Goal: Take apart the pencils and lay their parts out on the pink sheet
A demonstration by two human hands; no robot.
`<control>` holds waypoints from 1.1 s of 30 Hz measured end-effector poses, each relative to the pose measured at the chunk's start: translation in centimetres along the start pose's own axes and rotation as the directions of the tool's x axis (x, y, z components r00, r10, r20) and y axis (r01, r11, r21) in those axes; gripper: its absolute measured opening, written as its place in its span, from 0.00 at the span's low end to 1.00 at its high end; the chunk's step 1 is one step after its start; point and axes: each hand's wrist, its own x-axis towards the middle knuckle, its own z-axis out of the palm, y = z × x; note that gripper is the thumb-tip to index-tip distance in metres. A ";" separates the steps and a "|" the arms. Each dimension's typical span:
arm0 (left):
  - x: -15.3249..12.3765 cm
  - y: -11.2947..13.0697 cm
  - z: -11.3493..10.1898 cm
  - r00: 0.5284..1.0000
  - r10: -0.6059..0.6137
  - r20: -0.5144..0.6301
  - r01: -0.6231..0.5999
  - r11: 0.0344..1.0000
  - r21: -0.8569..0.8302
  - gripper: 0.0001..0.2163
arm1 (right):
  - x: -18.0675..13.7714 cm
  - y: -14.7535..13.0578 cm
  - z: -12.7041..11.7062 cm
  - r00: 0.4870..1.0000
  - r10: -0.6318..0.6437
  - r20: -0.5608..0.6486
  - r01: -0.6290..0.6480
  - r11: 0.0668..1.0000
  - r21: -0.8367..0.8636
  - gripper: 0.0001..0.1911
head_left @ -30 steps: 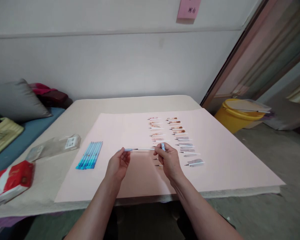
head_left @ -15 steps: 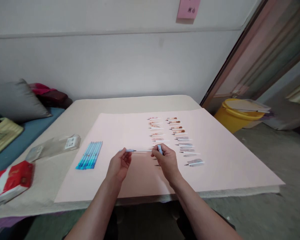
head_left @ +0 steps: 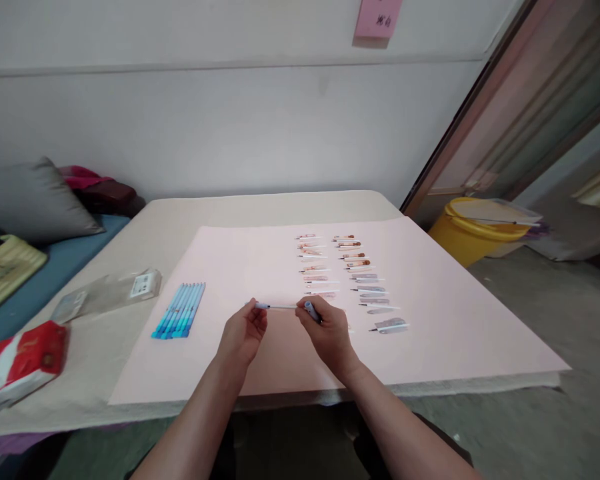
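Observation:
My left hand (head_left: 243, 331) pinches a short light-blue pen part (head_left: 262, 305) between thumb and fingers. From its end a thin white pen refill (head_left: 283, 307) runs level across to my right hand (head_left: 327, 331), whose fingertips close on the refill's other end. A blue-grey pen cap or barrel piece (head_left: 311, 311) also sticks out of my right hand's grip. Under and beyond that hand lie rows of refills and pen parts: pinkish ones (head_left: 316, 278), brown ones (head_left: 356, 255) and grey ones (head_left: 391, 324). My right hand hides some of the nearest ones.
Several blue pens (head_left: 179, 311) lie side by side on the pink sheet (head_left: 455, 333). Left of them are a clear plastic bag (head_left: 113, 293) and a red tissue pack (head_left: 25, 360). A yellow bin (head_left: 460, 233) stands past the table's right edge.
Both hands have shifted slightly nearer to me and closer together. The visible stretch of refill is shorter, and the piece in my right hand has tilted over.

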 end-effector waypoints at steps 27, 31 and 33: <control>-1.9 -1.8 0.9 0.967 -0.123 0.223 0.103 0.990 0.101 0.05 | -0.3 0.5 1.0 0.993 0.114 -0.008 -0.114 0.993 -0.006 0.06; -2.1 -2.0 0.9 0.966 -0.054 0.252 0.025 0.992 0.120 0.05 | -0.3 0.6 1.1 0.995 0.099 0.034 -0.097 0.993 -0.060 0.06; -2.1 -1.9 0.9 0.967 -0.040 0.252 0.011 0.993 0.117 0.05 | -0.2 0.7 1.1 0.994 0.098 0.047 -0.094 0.993 -0.078 0.06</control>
